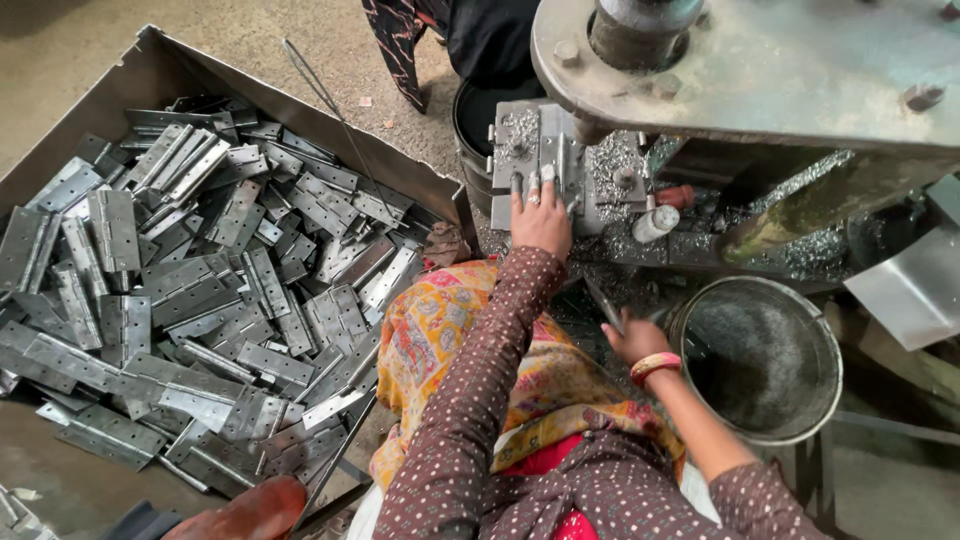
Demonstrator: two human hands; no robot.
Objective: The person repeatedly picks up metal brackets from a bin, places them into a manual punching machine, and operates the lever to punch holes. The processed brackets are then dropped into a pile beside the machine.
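My left hand [541,215] lies flat on a grey metal piece [520,160] on the bed of a press machine [760,70], fingers spread and pressing it down under the machine head. My right hand [630,338] is lower, beside a round metal bucket [830,360], closed around a thin dark rod or tool [603,300]; a pink bangle sits on that wrist. Metal shavings [615,160] cover the machine bed around my left hand.
A large open tray [150,70] on my left holds several grey metal hinges [200,290] in a heap. A white cylinder and a red handle [665,205] lie on the machine bed. Another person's dark clothing [450,35] shows behind the machine.
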